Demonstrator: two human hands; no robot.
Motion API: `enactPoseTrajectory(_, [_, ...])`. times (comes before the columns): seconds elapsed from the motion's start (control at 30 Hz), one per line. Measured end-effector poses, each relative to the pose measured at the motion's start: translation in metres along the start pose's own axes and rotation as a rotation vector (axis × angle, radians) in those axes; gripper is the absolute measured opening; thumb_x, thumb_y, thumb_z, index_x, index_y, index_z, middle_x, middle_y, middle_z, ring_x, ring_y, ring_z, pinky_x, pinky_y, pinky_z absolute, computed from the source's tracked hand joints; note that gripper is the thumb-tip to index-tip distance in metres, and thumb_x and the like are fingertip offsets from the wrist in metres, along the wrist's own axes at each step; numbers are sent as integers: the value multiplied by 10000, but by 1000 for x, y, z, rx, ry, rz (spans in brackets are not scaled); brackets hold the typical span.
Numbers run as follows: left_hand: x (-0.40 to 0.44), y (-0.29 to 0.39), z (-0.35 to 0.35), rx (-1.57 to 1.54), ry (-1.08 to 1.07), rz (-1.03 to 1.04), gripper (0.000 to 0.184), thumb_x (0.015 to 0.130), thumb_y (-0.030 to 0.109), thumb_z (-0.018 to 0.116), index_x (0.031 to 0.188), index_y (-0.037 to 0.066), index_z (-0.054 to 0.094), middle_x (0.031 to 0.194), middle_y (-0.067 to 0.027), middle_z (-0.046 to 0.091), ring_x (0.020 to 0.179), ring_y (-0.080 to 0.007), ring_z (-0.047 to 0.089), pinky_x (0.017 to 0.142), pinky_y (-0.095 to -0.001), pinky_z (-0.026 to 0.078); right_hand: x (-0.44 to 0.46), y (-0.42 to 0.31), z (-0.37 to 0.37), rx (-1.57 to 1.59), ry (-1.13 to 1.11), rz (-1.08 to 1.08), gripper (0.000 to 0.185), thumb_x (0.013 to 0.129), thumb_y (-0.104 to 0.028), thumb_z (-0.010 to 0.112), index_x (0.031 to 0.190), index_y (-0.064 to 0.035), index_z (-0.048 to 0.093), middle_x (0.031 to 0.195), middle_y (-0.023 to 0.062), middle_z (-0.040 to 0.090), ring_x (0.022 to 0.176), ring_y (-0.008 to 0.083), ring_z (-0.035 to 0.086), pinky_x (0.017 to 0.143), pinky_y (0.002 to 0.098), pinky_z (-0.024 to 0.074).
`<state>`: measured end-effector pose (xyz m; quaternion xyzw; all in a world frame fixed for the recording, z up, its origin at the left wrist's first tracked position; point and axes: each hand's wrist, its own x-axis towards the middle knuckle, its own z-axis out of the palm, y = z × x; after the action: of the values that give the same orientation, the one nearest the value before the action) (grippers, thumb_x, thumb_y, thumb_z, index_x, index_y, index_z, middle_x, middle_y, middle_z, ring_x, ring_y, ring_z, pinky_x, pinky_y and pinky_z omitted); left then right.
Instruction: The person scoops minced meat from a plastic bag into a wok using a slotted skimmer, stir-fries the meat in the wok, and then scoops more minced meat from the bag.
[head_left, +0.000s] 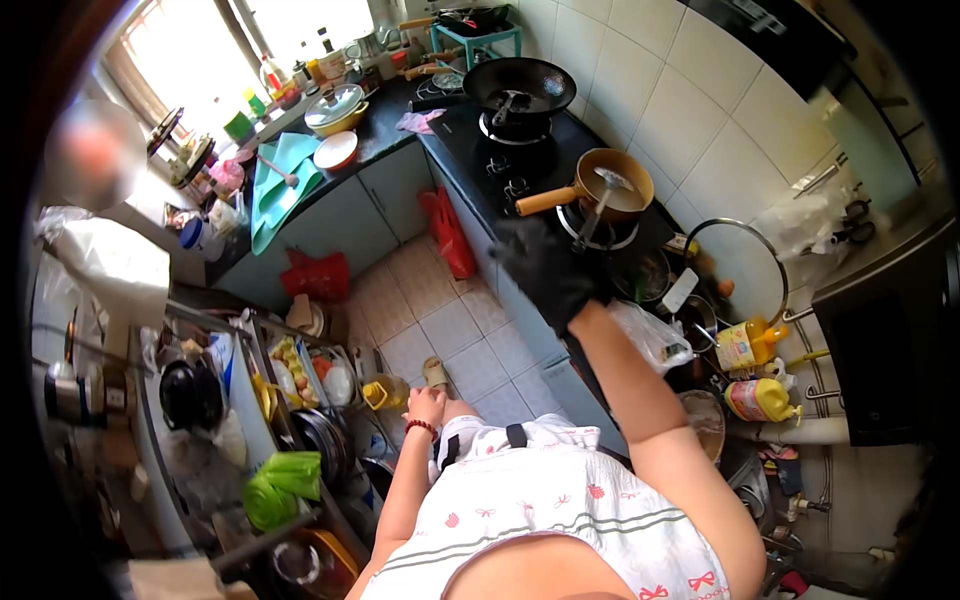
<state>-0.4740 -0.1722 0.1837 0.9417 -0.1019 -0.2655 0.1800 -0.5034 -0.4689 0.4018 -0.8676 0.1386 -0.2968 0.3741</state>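
My right hand [545, 268], in a black glove, reaches out over the front edge of the stove [465, 155]. Its fingers look apart, with nothing visible in them. Just beyond it, a tan saucepan [636, 200] sits on the near burner, its wooden handle [548, 202] pointing left. A slotted turner [598, 208] leans in the pan over pale liquid. My left hand [427, 405] hangs low by my thigh, a beaded bracelet [421, 427] at the wrist. Beside it stands a yellow-topped bottle [388, 391]; the fingers are too small and partly hidden to read.
A black wok [519, 88] occupies the far burner. A lidded pot [337, 108] and a white-topped bowl [336, 150] stand on the corner counter. Yellow bottles [755, 398], a plastic bag [652, 338] and a glass lid [740, 262] crowd the right. A loaded shelf [262, 365] lines the left.
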Motion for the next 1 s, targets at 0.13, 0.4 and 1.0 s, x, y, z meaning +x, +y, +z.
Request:
enactPoseTrajectory(0.13, [95,-20,-28,60,-59,60,302,806,369,581,1027,174,645,1230,-95,489,1181,-285,445,954,-564,324,144,32,29,-460,229,-27,513,788,-281,625,1184,11,481,1056,237,563,908,351,578,798,410,472])
enactPoseTrajectory(0.4, [221,-60,-142,-40,-45,166,283,815,322,579,994,115,649,1176,-121,526,1114,-299,493,915,-462,388,336,209,159,-641,651,754,383,882,-207,437,1227,-42,466,1242,212,504,1077,340,545,880,411,447])
enactPoseTrajectory(1.0, [345,-45,-180,51,-247,437,258,816,298,581,982,114,656,1138,-115,549,1064,-306,530,878,-459,419,312,191,100,-584,536,480,329,852,-273,519,1072,-30,550,1043,226,585,993,408,537,828,445,440])
